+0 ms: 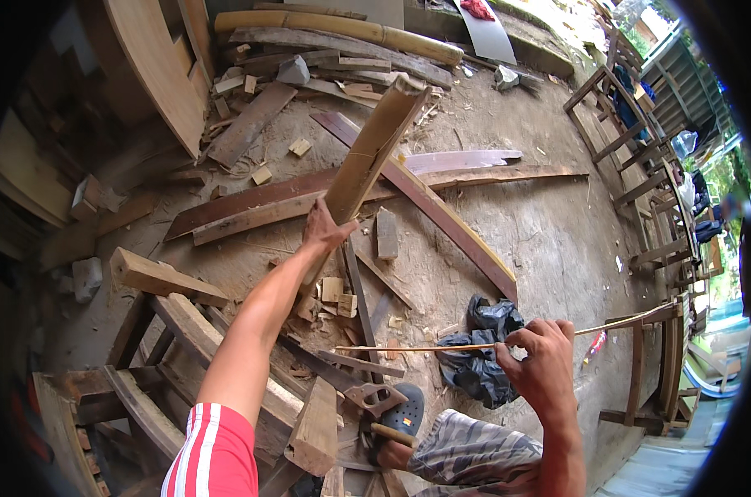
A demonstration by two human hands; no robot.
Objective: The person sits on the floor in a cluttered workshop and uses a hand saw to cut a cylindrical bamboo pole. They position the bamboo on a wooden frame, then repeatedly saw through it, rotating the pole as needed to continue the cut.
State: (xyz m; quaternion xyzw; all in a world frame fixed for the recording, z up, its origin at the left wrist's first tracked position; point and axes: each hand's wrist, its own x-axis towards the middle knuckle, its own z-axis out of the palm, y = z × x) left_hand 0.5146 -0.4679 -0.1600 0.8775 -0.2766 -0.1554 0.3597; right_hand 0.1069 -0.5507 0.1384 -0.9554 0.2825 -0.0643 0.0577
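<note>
We see a split bamboo pole (374, 149) gripped near its lower part by the left hand (324, 230), fingers wrapped around it. Its long axis tilts up and to the right, the upper end pointing away from us toward the log pile (342, 33). The right hand (541, 358) is closed around a thin bamboo strip (441, 348), which runs nearly level, left to right, above a black plastic bag (487, 348). Below lies a dirt floor (549, 232) strewn with planks (441, 215), offcuts and wood chips. A handsaw (374, 396) rests beside a sandalled foot (404, 418). Wooden frames (640, 166) stand along the right side of this open workshop.
</note>
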